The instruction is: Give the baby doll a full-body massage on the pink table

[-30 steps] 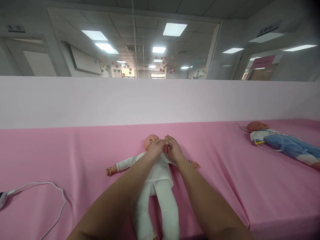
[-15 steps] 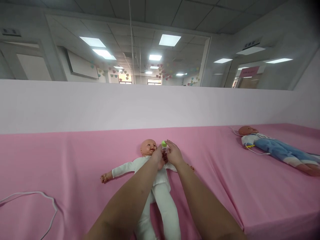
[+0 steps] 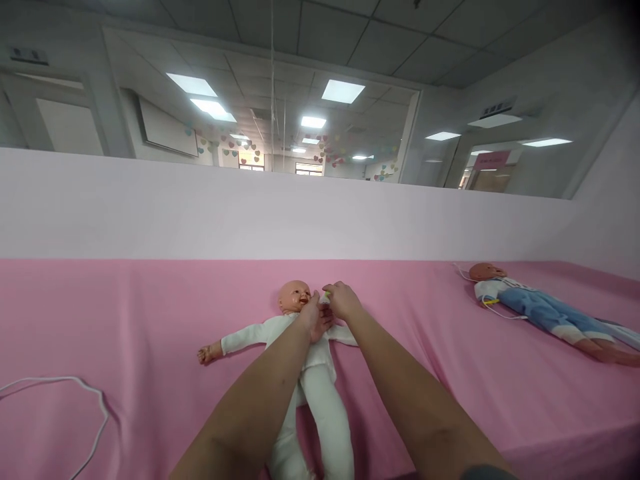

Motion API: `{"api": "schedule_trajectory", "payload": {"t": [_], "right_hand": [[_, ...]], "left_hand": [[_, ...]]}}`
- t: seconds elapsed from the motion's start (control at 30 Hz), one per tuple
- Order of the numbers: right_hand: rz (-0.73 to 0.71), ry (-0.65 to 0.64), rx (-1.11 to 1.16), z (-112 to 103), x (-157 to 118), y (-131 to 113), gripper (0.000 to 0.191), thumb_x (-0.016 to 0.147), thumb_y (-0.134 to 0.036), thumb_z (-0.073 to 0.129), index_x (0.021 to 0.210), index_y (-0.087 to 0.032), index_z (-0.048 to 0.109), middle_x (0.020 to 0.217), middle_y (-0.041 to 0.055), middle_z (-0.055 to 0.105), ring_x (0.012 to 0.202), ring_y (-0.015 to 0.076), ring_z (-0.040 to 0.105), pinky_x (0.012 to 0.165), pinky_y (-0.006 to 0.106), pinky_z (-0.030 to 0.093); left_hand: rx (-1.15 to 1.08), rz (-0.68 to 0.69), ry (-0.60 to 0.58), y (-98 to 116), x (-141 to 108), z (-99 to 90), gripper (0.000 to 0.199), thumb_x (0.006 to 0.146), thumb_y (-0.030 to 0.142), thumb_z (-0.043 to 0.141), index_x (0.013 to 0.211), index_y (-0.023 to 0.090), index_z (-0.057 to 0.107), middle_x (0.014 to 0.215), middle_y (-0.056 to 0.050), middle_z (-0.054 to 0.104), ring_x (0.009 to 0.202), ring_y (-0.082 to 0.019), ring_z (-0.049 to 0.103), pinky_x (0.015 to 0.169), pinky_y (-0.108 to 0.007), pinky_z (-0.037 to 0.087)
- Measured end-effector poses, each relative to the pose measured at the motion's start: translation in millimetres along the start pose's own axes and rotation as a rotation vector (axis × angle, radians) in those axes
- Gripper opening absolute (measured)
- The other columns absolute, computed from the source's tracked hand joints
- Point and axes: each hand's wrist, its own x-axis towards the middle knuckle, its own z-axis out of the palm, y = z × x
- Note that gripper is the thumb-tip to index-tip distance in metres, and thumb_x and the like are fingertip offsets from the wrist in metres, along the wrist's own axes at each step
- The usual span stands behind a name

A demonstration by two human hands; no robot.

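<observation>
A baby doll (image 3: 319, 383) in a white suit lies on its back on the pink cloth, head away from me and arms spread. Over its chest, close to the chin, my left hand (image 3: 315, 320) is closed around a small clear bottle (image 3: 325, 300). My right hand (image 3: 344, 301) has its fingers bent over the bottle's light green cap (image 3: 327, 293), gripping it from the right. Most of the bottle is hidden by my fingers. My forearms pass over the doll's body and cover part of its torso.
The pink cloth (image 3: 165, 313) covers a wide surface up to a white wall (image 3: 200, 213) with a window above. To the right lies a second doll (image 3: 535, 310) in blue and white, with a thin white tube at its side. A white cord (image 3: 103, 403) curves at the lower left.
My right fingers have come down over the green cap, which now shows less. My left fingers are wrapped around the bottle as before. The camera view has tilted slightly.
</observation>
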Motion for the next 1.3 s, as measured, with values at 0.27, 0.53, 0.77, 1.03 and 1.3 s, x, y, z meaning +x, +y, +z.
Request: {"api": "schedule_trajectory", "payload": {"t": [0.27,0.53,0.77,1.03,1.3], "right_hand": [[0.027,0.059,-0.07,-7.0,-23.1,2.9,0.04,0.1,-0.023,0.055,0.139,-0.022,0.064,0.128,0.0144,0.067,0.117,0.0288,0.06,0.097,0.035,0.044],[0.03,0.085,-0.072,-2.4,-27.1,0.0,0.043,0.096,-0.014,0.049,0.136,-0.015,0.066,0.137,0.017,0.066,0.124,0.0311,0.061,0.103,0.039,0.046],[-0.01,0.036,-0.003,14.8,-43.7,-0.6,0.071,0.089,-0.007,0.048,0.16,-0.006,0.042,0.167,0.0167,0.039,0.152,0.0273,0.042,0.122,0.036,0.037],[0.009,0.013,0.126,9.7,-44.4,-3.3,0.074,0.086,-0.004,0.045,0.16,-0.003,0.04,0.168,0.0187,0.035,0.158,0.0265,0.032,0.129,0.039,0.029],[-0.209,0.055,0.284,-26.3,-84.8,-57.9,0.064,0.097,-0.021,0.049,0.159,-0.008,0.043,0.168,0.0153,0.038,0.158,0.027,0.032,0.131,0.049,0.026]], "left_hand": [[-0.025,-0.023,-0.033,3.6,-5.8,0.4,0.08,0.1,0.075,0.034,0.129,0.005,0.06,0.125,-0.025,0.067,0.111,-0.028,0.069,0.096,-0.035,0.059],[-0.049,-0.016,-0.037,2.7,-8.4,1.4,0.071,0.102,0.072,0.033,0.121,0.01,0.062,0.118,-0.02,0.068,0.104,-0.026,0.07,0.09,-0.035,0.06],[-0.041,-0.023,-0.056,1.9,-4.5,0.9,0.072,0.1,0.075,0.037,0.118,0.01,0.061,0.117,-0.021,0.067,0.103,-0.027,0.069,0.083,-0.035,0.059],[-0.041,0.002,-0.087,5.3,-16.4,4.3,0.074,0.099,0.074,0.039,0.122,0.007,0.062,0.126,-0.023,0.067,0.114,-0.029,0.067,0.09,-0.036,0.057],[-0.22,0.12,-0.202,28.3,-48.8,13.0,0.063,0.099,0.063,0.05,0.128,0.009,0.064,0.121,-0.023,0.074,0.11,-0.035,0.073,0.097,-0.047,0.057]]}}
